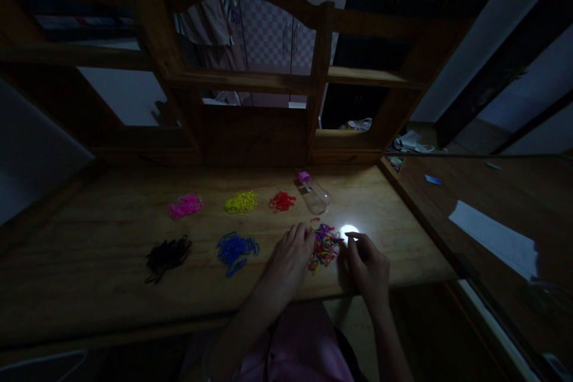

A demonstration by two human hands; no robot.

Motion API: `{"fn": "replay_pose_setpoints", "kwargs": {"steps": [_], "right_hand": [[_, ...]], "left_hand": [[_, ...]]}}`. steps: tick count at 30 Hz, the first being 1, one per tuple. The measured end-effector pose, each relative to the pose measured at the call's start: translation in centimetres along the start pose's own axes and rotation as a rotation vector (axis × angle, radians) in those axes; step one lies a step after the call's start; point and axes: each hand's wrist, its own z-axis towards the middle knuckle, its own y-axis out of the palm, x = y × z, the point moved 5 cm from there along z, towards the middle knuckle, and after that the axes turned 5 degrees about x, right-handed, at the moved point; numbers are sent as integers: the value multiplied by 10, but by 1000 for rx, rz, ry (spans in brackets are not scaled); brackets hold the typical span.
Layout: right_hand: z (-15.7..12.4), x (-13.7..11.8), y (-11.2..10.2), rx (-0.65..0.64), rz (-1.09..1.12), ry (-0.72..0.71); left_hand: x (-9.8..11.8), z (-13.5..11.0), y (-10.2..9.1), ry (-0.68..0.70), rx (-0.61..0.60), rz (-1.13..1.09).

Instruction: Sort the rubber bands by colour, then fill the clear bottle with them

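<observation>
A mixed pile of many-coloured rubber bands (326,246) lies on the wooden table between my two hands. My left hand (293,249) rests at the pile's left edge, back up, its fingers curled and close together; what the fingertips hold, if anything, is hidden. On the other side, my right hand (370,262) has thumb and index finger brought together near the pile's right edge, and anything between them is too small to name. Sorted heaps lie to the left: red bands (282,201), yellow bands (240,203), pink bands (185,206), blue bands (236,252) and black bands (168,255).
A clear bottle with a pink cap (316,194) lies on its side behind the pile. Beside my right hand, a bright light spot (349,231) shows on the table. A wooden shelf frame (255,80) rises at the back. White paper (495,239) lies on the right-hand surface.
</observation>
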Motion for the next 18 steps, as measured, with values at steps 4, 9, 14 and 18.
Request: {"fn": "replay_pose_setpoints", "kwargs": {"steps": [4, 9, 14, 18], "right_hand": [[0, -1, -1, 10, -9, -2], [0, -4, -1, 15, -9, 10], [0, -2, 0, 6, -5, 11], [-1, 4, 0, -3, -10, 15]], "left_hand": [[-4, 0, 4, -10, 2, 10], [-21, -1, -2, -151, 111, -166], [-45, -9, -4, -391, 333, -578], [-54, -14, 8, -482, 313, -938]]}}
